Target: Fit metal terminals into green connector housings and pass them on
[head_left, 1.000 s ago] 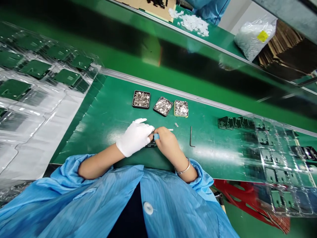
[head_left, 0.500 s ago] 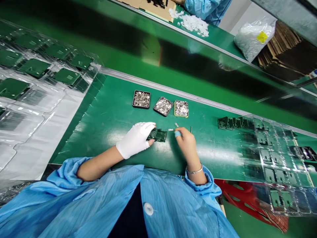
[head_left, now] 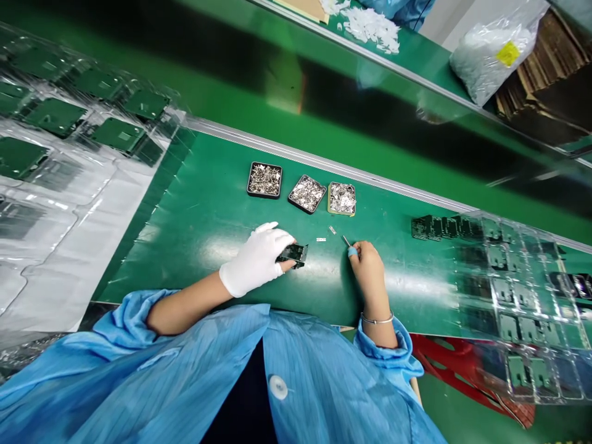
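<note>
My left hand (head_left: 257, 261), in a white glove with bare fingertips, grips a small green circuit board (head_left: 296, 253) by its left side, tilted above the table. My right hand (head_left: 367, 266) is bare except for a blue wrap on one finger. Its fingers pinch a thin metal rod-like tool (head_left: 346, 240) that points up and left. Between the hands lie two small flat metal pieces, one flat strip (head_left: 320, 239) and one slanted strip (head_left: 332, 230). Beyond them are three square trays of small metal parts: a left tray (head_left: 248, 185), a middle tray (head_left: 292, 198) and a right tray (head_left: 330, 204).
Clear plastic trays with green boards (head_left: 118, 134) cover the left side. At right stand a row of circuit boards (head_left: 444, 227) and more clear trays (head_left: 518, 330). A raised shelf edge (head_left: 370, 65) crosses the back, holding a plastic bag (head_left: 485, 61) and white pieces (head_left: 370, 26).
My right hand has moved right from the metal pieces and picked up the thin tool from the table. The circuit board in my left hand has been tilted up.
</note>
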A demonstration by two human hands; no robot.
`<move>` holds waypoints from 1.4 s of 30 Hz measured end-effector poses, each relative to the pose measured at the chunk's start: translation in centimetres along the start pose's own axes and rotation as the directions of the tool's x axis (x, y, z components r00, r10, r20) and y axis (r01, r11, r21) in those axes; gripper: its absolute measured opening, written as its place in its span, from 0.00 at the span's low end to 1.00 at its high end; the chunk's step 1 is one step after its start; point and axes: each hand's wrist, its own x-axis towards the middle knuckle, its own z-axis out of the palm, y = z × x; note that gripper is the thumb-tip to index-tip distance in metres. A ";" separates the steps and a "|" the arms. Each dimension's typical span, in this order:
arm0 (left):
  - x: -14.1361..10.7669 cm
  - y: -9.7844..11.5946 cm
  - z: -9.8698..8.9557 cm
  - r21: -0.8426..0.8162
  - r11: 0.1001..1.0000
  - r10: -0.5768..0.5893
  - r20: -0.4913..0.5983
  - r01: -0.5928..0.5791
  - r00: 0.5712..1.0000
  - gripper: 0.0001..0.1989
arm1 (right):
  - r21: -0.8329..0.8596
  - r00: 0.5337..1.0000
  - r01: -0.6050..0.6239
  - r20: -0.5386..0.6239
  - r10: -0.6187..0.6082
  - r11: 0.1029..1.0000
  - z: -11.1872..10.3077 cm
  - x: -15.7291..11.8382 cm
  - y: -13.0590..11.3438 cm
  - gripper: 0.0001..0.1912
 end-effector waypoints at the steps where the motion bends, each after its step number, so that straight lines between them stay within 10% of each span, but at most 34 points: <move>1: 0.0 0.0 -0.6 0.051 0.999 0.001 -0.009 -0.001 1.000 0.12 | 0.061 1.000 0.003 -0.012 -0.003 0.998 -0.1 -0.1 0.1 0.09; 8: 0.8 1.7 -2.6 0.349 0.929 0.049 0.215 -0.123 0.975 0.12 | 0.405 0.975 0.120 0.122 -0.184 0.907 1.1 -0.7 -1.4 0.13; 17: -2.6 -3.5 -2.0 -0.012 0.998 0.056 0.062 -0.055 0.996 0.31 | 0.256 0.827 0.395 0.319 -0.463 0.882 2.2 -1.7 -5.1 0.18; 26: -4.1 -4.6 1.2 -0.343 0.925 -0.167 0.019 0.163 0.986 0.31 | 0.159 0.819 0.448 0.323 -0.475 0.880 4.2 -0.3 -7.5 0.18; 42: -4.0 -4.8 1.2 -0.356 0.911 -0.195 0.074 0.209 0.978 0.29 | 0.070 0.782 0.485 0.412 -0.468 0.871 4.1 -0.1 -8.2 0.18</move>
